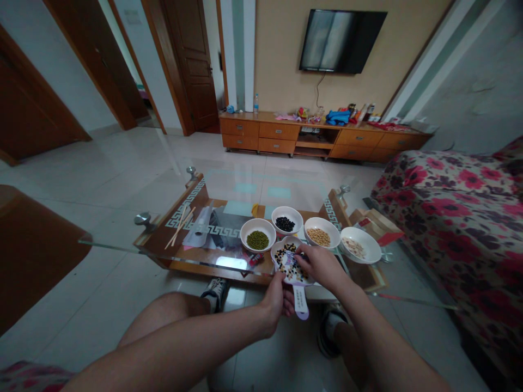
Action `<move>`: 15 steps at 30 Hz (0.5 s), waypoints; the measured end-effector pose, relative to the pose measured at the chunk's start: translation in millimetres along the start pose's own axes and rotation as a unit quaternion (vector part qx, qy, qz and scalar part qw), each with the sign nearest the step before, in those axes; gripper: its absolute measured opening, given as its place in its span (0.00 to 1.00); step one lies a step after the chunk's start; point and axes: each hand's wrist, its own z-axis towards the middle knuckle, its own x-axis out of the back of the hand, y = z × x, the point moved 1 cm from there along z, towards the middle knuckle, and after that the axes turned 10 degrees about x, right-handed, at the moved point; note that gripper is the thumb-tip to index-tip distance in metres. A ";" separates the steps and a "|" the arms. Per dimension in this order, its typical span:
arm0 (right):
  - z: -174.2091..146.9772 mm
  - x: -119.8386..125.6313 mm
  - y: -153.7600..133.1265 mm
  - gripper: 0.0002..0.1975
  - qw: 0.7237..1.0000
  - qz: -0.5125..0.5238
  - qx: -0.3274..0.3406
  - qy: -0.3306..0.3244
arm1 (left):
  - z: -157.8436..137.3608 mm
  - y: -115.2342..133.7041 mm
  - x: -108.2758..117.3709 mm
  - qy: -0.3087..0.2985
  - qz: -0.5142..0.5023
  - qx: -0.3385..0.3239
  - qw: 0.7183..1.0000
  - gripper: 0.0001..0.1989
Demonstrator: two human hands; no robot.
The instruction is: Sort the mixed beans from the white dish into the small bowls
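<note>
My left hand [278,296] grips the near left edge of a white-and-purple paddle-shaped tray [301,299], thumb above and fingers beneath. Mixed dark and pale beans [291,269] lie scattered over it. Over the tray's right side, my right hand [312,261] has its fingers pinched together among the beans; whatever they hold is too small to make out. Around the tray stand a white bowl of green beans [257,240], one of black beans [285,224], one of tan beans [318,236] and one of flat whitish pieces [353,247].
The bowls rest on a glass-topped table [163,246]. Wooden chopsticks [180,226] and a clear plastic sheet [200,228] lie to the left. A small red wrapper [256,259] is near the front edge. Right of the bowls stands a paper bag [378,226], beside a flowered sofa [449,185].
</note>
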 end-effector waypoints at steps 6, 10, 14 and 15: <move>0.2 -0.5 0.4 0.13 1.000 -0.002 0.007 0.005 | -0.5 0.8 -1.0 -0.002 0.002 0.002 1.000 0.29; 0.4 -1.0 0.9 0.13 1.000 -0.004 0.008 0.009 | -0.5 0.8 -0.9 0.002 -0.001 -0.004 1.000 0.28; -0.2 -0.8 0.6 0.14 1.000 0.003 0.013 0.017 | -2.0 1.1 -1.2 0.006 -0.001 0.002 1.000 0.28; -0.6 -0.5 0.7 0.14 1.000 0.007 0.013 0.020 | -2.3 1.2 -1.4 0.006 -0.001 0.001 1.000 0.28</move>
